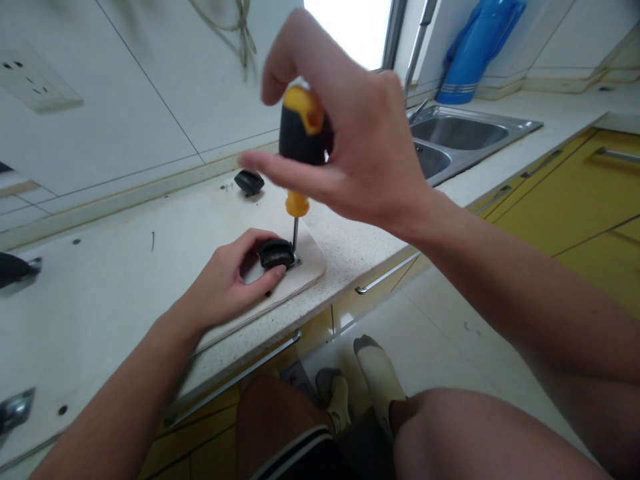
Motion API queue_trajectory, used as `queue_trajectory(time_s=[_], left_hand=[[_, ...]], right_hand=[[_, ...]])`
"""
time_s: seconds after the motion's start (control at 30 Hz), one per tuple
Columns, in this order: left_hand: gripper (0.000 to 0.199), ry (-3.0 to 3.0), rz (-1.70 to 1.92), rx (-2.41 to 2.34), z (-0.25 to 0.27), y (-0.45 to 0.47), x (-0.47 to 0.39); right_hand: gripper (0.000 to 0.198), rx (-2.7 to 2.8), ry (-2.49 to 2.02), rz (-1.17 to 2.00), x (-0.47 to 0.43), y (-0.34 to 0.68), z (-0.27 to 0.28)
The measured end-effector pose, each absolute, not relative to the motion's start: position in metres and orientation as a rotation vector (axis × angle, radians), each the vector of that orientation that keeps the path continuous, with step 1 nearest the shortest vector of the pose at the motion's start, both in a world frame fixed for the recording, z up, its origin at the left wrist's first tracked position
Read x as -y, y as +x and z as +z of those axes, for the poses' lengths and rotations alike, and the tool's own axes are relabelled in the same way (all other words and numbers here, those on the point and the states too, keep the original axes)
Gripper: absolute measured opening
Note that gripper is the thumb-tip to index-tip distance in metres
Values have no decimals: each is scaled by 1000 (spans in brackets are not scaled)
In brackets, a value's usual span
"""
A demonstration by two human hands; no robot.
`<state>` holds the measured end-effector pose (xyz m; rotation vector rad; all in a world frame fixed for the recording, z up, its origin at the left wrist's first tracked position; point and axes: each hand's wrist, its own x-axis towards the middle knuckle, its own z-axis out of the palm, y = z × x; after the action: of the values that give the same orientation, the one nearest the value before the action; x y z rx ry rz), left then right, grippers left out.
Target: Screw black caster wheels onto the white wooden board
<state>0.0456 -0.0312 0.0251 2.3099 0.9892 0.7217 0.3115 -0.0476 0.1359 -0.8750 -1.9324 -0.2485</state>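
My left hand grips a black caster wheel between thumb and fingers, near the right corner of a white board lying on the counter. My right hand is loosely around a screwdriver with a black and yellow handle. Its thumb and index finger stand apart, and the other fingers are partly hidden. The screwdriver stands nearly upright, its shaft running down beside the caster to the metal mounting plate; the tip's exact seat is too small to tell.
Another black caster sits on the board's far corner, with more at the left edge. Behind to the right are a steel sink and a blue thermos flask. Yellow cabinets with metal handles run below the counter.
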Motion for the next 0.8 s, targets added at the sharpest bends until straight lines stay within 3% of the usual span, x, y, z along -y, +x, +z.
queue_trajectory(time_s=[0.17, 0.33, 0.47, 0.67, 0.8], left_hand=[[52, 2365, 692, -913, 19, 42, 28], [54, 2458, 644, -906, 18, 41, 25], [51, 2458, 673, -915, 19, 42, 26], [58, 2498, 668, -895, 18, 42, 28], [57, 2522, 691, -887, 18, 43, 29]], right_hand=[[35, 1479, -810, -232, 24, 336, 103], [36, 1196, -1328, 117, -3, 364, 40], [35, 1342, -1470, 59, -1, 362, 2], [7, 1701, -1571, 1, 14, 347, -17], [19, 1803, -1699, -54, 11, 347, -19]])
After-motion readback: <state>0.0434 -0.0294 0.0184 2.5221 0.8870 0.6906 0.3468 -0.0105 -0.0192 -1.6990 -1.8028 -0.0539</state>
